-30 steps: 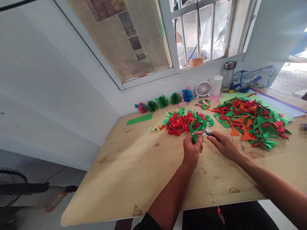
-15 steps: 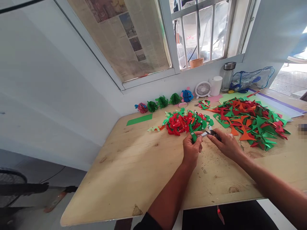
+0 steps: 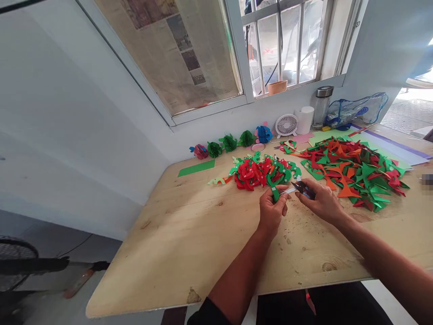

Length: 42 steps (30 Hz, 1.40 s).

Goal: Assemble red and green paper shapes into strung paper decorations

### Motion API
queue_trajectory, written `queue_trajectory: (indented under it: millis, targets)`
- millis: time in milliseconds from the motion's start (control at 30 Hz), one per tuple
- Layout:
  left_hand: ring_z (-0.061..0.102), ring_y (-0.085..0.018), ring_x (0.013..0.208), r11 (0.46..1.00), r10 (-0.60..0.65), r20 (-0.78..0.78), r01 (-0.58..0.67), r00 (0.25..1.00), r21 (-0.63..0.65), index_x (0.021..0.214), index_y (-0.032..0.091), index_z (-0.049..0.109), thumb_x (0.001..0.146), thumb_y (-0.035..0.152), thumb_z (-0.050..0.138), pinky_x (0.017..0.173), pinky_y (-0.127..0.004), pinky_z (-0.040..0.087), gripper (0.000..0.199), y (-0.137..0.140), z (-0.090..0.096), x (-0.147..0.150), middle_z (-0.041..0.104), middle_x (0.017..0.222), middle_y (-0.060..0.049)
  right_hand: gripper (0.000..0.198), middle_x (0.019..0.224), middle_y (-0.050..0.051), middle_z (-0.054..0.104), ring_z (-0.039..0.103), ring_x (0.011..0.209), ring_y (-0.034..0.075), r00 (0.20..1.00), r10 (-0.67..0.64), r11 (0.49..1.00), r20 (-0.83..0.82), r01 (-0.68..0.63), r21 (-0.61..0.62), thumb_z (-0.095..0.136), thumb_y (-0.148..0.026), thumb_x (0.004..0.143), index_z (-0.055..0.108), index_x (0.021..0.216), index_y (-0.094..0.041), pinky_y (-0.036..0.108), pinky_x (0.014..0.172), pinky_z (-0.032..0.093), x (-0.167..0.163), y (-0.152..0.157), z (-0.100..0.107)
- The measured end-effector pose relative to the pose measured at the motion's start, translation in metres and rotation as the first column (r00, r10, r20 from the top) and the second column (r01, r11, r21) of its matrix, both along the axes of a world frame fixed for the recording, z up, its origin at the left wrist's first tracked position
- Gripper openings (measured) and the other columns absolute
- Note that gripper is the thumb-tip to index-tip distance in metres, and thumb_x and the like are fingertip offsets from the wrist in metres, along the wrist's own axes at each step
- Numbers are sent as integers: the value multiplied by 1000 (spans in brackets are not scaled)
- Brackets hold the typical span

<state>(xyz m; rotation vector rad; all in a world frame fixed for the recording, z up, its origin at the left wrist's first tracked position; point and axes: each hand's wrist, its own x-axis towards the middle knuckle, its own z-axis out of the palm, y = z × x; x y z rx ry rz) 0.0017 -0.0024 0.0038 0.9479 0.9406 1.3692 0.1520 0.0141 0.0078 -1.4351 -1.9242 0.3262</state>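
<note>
My left hand (image 3: 270,213) is closed, pinching a green paper cutout (image 3: 275,193) and a narrow white strip (image 3: 289,191) between thumb and fingers. The strip points right, toward the blades. Wrapped around small dark-handled scissors (image 3: 306,190), my right hand (image 3: 323,201) keeps their parted black tips close to the strip's end. I cannot tell whether they touch it. A small white bit shows just above the tips. Right behind my left hand lies a heap of red and green paper cutouts (image 3: 252,174), several with small white patches.
Paper scraps (image 3: 352,169) pile up at the right of the wooden table (image 3: 189,234). Along the wall stand several folded-paper figures (image 3: 229,143), a small white fan (image 3: 286,125), a white cylinder (image 3: 305,120) and a glass bottle (image 3: 321,108). A green strip (image 3: 196,169) lies at the back left.
My right hand and the scissors have shifted slightly right, away from my left hand, and the blades look wider apart. My left hand has barely moved, still pinching the cutout and strip.
</note>
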Motion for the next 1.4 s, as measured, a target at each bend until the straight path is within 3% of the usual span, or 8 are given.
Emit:
queue_trajectory:
  millis: [167,300,433,533,667,1033,1267,1400]
  targets:
    - [35,-3,34,1000,-18,-87,18,996,0,93,13,65,69,34,69,35,-18,27,32,-1,1,0,47,51,6,20,55,-2,53,46,49,11,1000,-10,1000,28,10,6,54,-39,76,59,80,-20,21,48,34,9,5,0]
    - [34,-4,33,999,46,-130,-47,991,-6,93,14,65,71,28,64,35,-17,27,26,0,0,-2,37,45,9,22,60,0,59,52,53,14,984,-136,989,115,129,71,53,-39,76,60,86,-21,23,51,33,25,12,-3]
    - [38,-2,34,995,88,-121,-92,989,-28,87,14,65,70,24,61,35,-17,28,20,3,-2,-4,49,56,5,26,64,3,62,53,53,17,900,-315,949,301,297,106,54,-40,74,61,92,-23,25,48,24,37,16,-8]
    - [40,-1,35,996,86,-110,-90,990,-29,82,13,64,69,24,61,35,-17,29,18,4,-3,-5,60,73,0,28,65,2,63,55,55,18,905,-262,963,336,268,28,52,-39,74,62,96,-24,25,48,25,40,17,-10]
    - [39,0,35,995,87,-86,-90,992,-34,81,13,64,68,25,62,35,-18,31,17,4,-2,-4,64,82,-3,32,64,1,62,56,56,17,947,-178,979,267,198,-48,51,-41,75,62,98,-23,24,51,31,41,19,-12]
    - [38,0,34,995,82,-33,-84,996,-60,82,12,64,67,25,63,36,-18,29,20,4,-1,-7,63,74,-2,24,63,2,61,54,55,16,962,-12,956,274,91,-277,49,-37,74,65,85,-22,25,49,33,58,22,-6]
    - [37,0,34,994,73,-25,-74,997,-74,82,12,64,66,23,63,36,-18,28,20,4,-1,-7,60,67,0,29,65,2,63,55,57,16,955,26,951,294,68,-303,50,-37,75,66,92,-20,25,50,35,58,22,-5]
    - [37,-1,33,995,61,-23,-62,998,-73,81,12,64,65,24,63,35,-17,27,20,5,-2,-6,58,64,1,29,71,3,66,57,60,16,953,35,973,301,36,-226,52,-38,76,66,95,-21,24,52,36,51,20,-11]
